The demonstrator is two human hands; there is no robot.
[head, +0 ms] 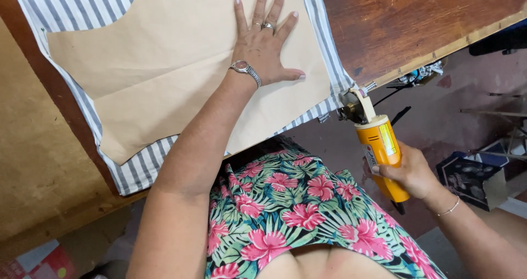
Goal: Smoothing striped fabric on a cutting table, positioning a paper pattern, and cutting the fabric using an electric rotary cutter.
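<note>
Head cam: left hand (264,46) is spread flat on the tan paper pattern (164,70) lying over striped fabric (66,4) on the wooden table (417,21), right hand (409,172) wrapped round an orange electric cutter (379,147) at the fabric's edge.

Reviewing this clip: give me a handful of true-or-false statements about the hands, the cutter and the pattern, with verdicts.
1. The left hand lies flat, fingers spread, on the tan paper pattern. True.
2. The right hand holds a pair of scissors. False: it grips an orange handheld electric fabric cutter.
3. The paper pattern lies on grey-and-white striped fabric. True.
4. The cutter's head sits in the middle of the pattern. False: it is at the fabric's corner, at the edge of the wooden table.
5. The left wrist is bare. False: it wears a metal wristwatch.
</note>
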